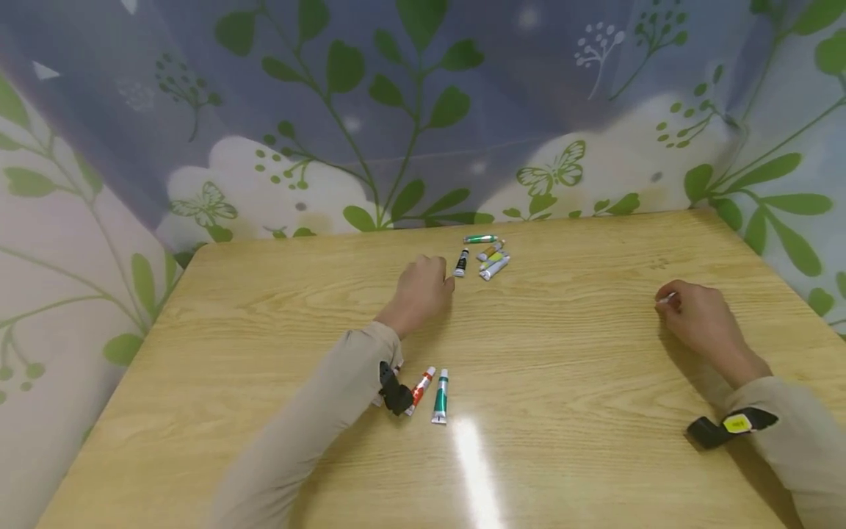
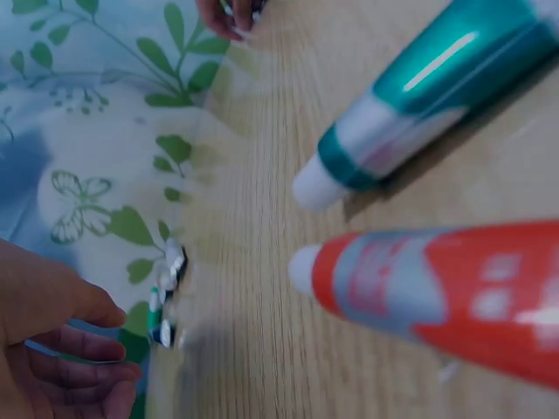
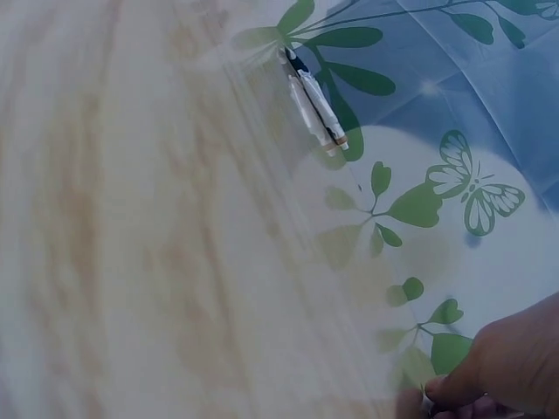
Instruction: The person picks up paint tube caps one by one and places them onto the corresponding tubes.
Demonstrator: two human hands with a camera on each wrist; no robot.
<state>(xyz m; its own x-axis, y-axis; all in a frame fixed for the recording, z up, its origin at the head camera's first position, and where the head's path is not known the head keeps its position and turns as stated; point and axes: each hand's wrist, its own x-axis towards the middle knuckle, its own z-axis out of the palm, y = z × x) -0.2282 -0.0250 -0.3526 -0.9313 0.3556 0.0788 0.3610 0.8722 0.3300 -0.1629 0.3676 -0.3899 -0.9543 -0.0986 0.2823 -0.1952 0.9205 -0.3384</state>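
In the head view my left hand is over the table, just left of a small black paint tube. The left wrist view shows its thumb and fingers apart, with nothing between them. Right of the black tube lie a gold tube, a yellow-marked tube and a silver-white tube; a green tube is behind them. Far to the right, my right hand pinches a small whitish paint tube between thumb and fingers, mostly hidden by them.
A red paint tube and a teal tube lie near the front; my left wrist partly covers something beside them. The wooden table meets a leaf-patterned wall covering at its back edge.
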